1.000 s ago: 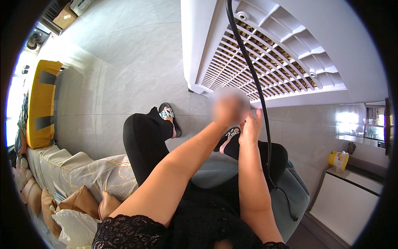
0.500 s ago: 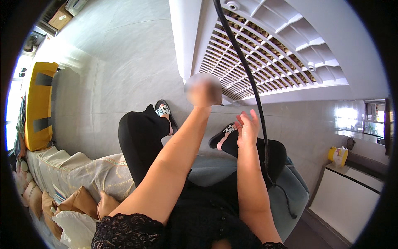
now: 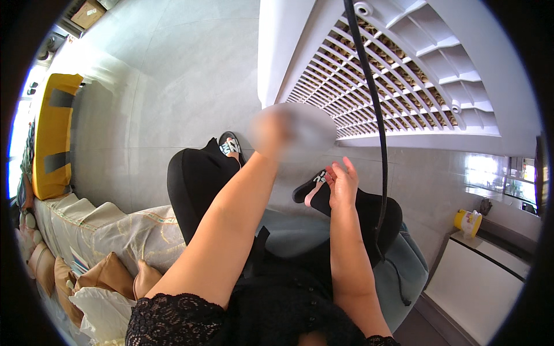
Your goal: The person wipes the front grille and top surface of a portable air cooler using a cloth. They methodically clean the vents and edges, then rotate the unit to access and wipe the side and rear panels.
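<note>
I sit with my legs in black trousers and patterned sandals [image 3: 231, 145] stretched over a grey tiled floor. My left hand [image 3: 276, 131] is raised at the lower edge of a large white louvred appliance [image 3: 404, 75]; the hand is blurred, so its grip is unreadable. Lower down, my right hand [image 3: 343, 185] hovers over my right knee with fingers spread and nothing in it. A black cable [image 3: 375, 115] hangs from the top of the view, past the appliance grille, just right of my right hand.
A yellow and grey object [image 3: 53, 132] lies at the far left beyond a cloth-covered sofa [image 3: 104, 230] with tan cushions [image 3: 98, 277]. A white cabinet [image 3: 485, 282] with a small yellow container [image 3: 467, 222] stands at the right. A cardboard box [image 3: 88, 11] sits top left.
My left hand has risen up and to the left, toward the bottom edge of the white appliance. My right hand has stayed over my knee, fingers spread.
</note>
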The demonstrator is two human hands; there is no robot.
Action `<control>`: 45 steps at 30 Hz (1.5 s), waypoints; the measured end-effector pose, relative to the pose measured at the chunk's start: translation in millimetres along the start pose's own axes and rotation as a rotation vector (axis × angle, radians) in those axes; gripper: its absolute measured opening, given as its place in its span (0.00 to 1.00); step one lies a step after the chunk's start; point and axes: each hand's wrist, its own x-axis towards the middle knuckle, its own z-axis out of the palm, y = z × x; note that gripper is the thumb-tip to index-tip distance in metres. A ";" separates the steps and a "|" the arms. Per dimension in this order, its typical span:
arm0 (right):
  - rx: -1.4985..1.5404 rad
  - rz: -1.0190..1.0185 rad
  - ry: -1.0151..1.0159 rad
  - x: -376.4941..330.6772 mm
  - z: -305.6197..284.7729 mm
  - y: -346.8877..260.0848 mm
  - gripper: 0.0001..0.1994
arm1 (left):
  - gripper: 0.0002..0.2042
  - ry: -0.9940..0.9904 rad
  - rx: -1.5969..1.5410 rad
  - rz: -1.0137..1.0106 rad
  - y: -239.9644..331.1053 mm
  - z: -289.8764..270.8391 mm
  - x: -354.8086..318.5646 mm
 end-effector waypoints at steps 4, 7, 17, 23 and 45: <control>-0.027 0.031 -0.002 2.4 1.6 3.2 0.27 | 0.13 0.381 -0.192 -0.093 46.6 65.8 -29.9; -0.042 0.020 -0.034 5.7 -2.2 3.9 0.29 | 0.15 0.077 0.098 -0.092 47.4 97.3 -44.2; -0.019 0.047 -0.006 10.6 -21.6 5.9 0.28 | 0.06 -0.081 -1.267 0.303 -16.5 43.5 17.5; -0.074 0.083 -0.073 9.6 -5.8 15.4 0.25 | 0.08 -0.030 -0.981 -0.074 39.7 63.9 -30.6; -0.101 0.084 -0.128 4.4 6.4 13.9 0.24 | 0.09 0.232 -0.205 0.265 -73.2 30.1 37.6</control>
